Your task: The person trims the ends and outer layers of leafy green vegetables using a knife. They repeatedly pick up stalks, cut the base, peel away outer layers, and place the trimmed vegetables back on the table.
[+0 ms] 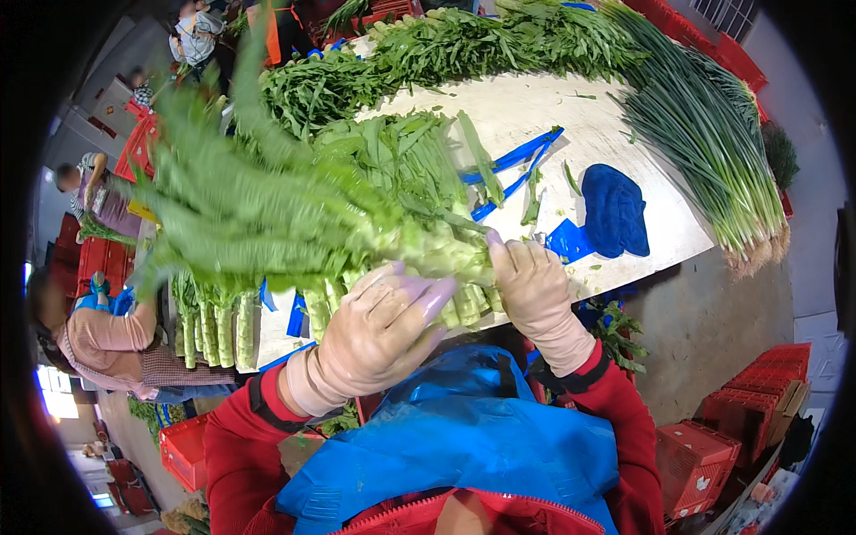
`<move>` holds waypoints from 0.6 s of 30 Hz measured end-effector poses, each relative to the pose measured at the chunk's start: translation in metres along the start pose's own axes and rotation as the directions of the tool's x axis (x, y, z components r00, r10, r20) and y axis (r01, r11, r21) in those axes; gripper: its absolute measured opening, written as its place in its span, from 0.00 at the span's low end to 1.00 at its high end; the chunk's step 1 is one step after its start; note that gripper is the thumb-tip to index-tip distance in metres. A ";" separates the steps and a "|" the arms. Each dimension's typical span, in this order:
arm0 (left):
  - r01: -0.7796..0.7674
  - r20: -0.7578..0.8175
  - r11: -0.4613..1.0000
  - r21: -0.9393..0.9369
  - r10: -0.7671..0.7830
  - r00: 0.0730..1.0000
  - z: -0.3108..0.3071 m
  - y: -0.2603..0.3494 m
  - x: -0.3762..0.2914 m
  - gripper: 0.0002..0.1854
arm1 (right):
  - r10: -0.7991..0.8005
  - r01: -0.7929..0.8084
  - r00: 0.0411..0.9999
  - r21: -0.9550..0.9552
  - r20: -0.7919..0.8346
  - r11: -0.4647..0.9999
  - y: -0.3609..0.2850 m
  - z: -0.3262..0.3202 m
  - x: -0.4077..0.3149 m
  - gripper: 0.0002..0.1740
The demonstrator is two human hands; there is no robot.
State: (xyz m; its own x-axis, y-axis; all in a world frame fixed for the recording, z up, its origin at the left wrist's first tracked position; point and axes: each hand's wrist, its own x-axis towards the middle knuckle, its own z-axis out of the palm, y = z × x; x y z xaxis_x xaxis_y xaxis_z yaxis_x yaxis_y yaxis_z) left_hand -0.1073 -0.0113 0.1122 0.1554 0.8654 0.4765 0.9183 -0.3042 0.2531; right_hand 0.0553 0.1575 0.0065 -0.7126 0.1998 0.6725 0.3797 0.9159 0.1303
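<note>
Leafy celtuce (445, 251) is held over the table, its blurred leaves (267, 207) fanning out to the upper left. My left hand (378, 331), in a pale glove with purplish fingertips, curls against the near side of the stalk; its far fingers are partly hidden. At the butt end on the right, my gloved right hand (535, 294) is closed, and a narrow leaf strip runs to its fingertips. Beneath lies a row of celtuce (428, 160) with pale stems towards me. A blue cloth (612, 210) and blue tape strips (518, 157) lie beyond my right hand.
More celtuce (455, 53) lines the table's (548, 100) far edge. Scallions (715, 147) with roots overhang its right end. A co-worker (107, 341) sits close on the left, beside upright stems (217, 328). Red crates (699, 461) stand on the floor at right.
</note>
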 end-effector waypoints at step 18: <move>0.898 0.875 0.364 -0.247 -0.315 0.368 -0.008 -0.037 -0.068 0.38 | -0.398 0.424 0.906 0.348 -0.146 0.836 -0.073 -0.005 0.034 0.11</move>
State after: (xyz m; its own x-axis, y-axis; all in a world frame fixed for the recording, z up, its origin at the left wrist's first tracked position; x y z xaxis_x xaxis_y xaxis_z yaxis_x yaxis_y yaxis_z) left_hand -0.1550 -0.0621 0.0769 0.0861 0.7627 -0.6410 0.3842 0.5682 0.7277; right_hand 0.0061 0.0959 0.0238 -0.7103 -0.2348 0.6636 -0.1901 0.9717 0.1404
